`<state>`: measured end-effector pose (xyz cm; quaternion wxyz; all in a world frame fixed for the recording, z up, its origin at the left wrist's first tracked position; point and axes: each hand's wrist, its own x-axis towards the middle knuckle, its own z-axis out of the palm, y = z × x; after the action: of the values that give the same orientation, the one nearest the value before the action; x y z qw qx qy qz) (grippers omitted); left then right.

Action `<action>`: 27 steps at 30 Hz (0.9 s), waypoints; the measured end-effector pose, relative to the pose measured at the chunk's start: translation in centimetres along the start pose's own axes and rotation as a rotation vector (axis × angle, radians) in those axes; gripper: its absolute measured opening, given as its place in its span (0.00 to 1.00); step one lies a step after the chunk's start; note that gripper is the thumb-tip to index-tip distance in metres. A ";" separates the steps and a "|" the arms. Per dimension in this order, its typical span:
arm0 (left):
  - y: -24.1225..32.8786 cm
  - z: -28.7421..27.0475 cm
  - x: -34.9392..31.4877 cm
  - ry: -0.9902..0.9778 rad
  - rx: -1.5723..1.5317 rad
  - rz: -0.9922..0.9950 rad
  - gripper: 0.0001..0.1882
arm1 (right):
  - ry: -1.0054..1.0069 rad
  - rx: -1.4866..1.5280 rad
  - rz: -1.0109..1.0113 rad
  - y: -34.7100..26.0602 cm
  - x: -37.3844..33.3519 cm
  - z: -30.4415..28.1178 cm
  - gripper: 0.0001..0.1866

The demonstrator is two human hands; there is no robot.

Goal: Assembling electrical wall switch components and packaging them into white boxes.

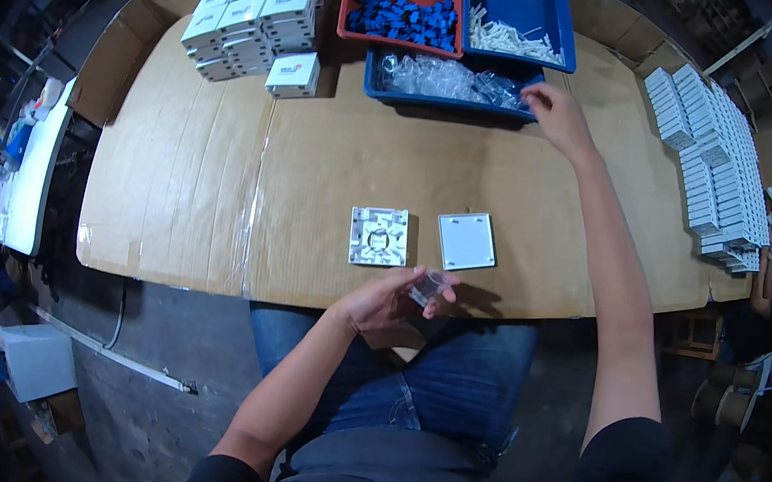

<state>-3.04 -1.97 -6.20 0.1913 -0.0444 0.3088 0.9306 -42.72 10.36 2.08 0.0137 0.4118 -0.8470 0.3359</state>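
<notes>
My left hand is closed around a small clear plastic bag, just over the table's near edge. Whatever lies inside the bag is too small to tell. Out at the far side, my right hand has its fingers pinched together at the right end of a blue tray of clear plastic bags; anything between those fingertips is hidden. On the cardboard beyond my left hand sits a white square housing with a round opening and inner ribs. Beside it lies a flat white square cover with small corner posts.
Behind the bag tray stand a red bin of blue parts and a blue bin of white plastic pieces. White boxes are stacked at far left, white units at right. Cardboard walls edge the table. Other people work at both sides.
</notes>
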 end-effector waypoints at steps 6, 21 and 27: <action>0.6 0.0 0.0 -0.019 -0.013 -0.028 0.33 | 0.201 -0.443 0.098 3.2 10.2 -1.3 0.11; 0.7 -0.7 1.2 -0.045 -0.177 -0.120 0.35 | 0.105 -0.780 -0.311 11.8 18.7 -0.9 0.04; 1.0 -0.3 1.0 -0.043 -0.151 -0.107 0.34 | 0.216 0.411 0.228 7.0 16.2 -1.7 0.07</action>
<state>-4.37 -2.56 -6.14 0.2435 -0.0550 0.2308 0.9404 -58.75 3.21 4.33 -0.0178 0.2693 -0.7954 0.5427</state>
